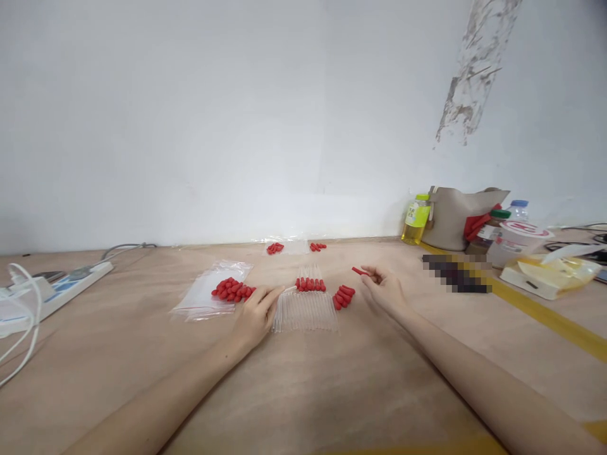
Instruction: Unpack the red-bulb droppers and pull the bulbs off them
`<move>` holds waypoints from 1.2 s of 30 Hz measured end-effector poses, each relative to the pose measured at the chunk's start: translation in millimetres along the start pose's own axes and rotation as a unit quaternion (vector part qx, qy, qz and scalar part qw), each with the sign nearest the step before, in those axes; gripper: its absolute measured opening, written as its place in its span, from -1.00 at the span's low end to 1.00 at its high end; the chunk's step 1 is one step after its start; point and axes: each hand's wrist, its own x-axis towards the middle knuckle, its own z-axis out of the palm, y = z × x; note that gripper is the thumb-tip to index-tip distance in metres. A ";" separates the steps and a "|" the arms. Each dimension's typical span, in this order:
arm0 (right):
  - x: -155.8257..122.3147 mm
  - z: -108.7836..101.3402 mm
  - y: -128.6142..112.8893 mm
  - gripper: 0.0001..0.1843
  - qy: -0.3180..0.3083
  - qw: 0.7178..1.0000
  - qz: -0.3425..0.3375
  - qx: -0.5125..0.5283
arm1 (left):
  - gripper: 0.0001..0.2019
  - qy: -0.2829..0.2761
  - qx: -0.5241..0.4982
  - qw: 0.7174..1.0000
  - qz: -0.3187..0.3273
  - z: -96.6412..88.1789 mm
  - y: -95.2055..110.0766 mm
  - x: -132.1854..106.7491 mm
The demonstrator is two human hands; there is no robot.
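Observation:
My left hand [257,313] is closed, its fingertips around a thin pale stick [290,289] that points right, toward a row of red pieces [311,285]. That row lies across a set of clear thin tubes [307,313] side by side on the table. In the pinched fingers of my right hand [385,288] is a small red tube-shaped piece [359,272], held above the table. Between the row and my right hand lies a small group of red pieces [344,296]. A larger red pile [232,289] sits on clear plastic bags [199,300], left of my left hand.
Near the wall, two small red clusters [275,249] [318,247] lie on clear plastic. A white power strip [71,287] with cables is at left. At right stand a yellow drink bottle [416,220], a grey bag [450,218], a tub [516,246] and a tissue pack [545,276].

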 end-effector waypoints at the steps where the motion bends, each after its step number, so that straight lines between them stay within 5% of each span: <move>1: 1.2 -0.1 1.7 -0.66 -0.001 1.000 0.006 0.008 | -0.74 0.001 0.004 1.000 0.016 -0.3 0.8 1.3; 7: -4.1 5.1 0.1 -0.72 -0.078 0.996 -0.014 -0.044 | -0.83 -0.023 0.033 0.996 0.076 -0.2 6.8 3.8; 15: -2.4 6.7 7.1 -0.71 -0.104 0.991 0.007 -0.082 | -0.79 -0.107 -0.035 0.991 0.077 -1.3 11.0 2.2; 21: -0.6 7.9 15.0 -0.70 -0.123 0.988 0.005 -0.098 | -0.70 -0.124 0.010 0.987 0.101 -8.2 16.1 6.5; 36: 1.8 5.7 7.7 -0.61 -0.054 0.987 -0.015 -0.150 | -0.55 -0.245 -0.010 0.968 0.057 -14.1 11.2 5.7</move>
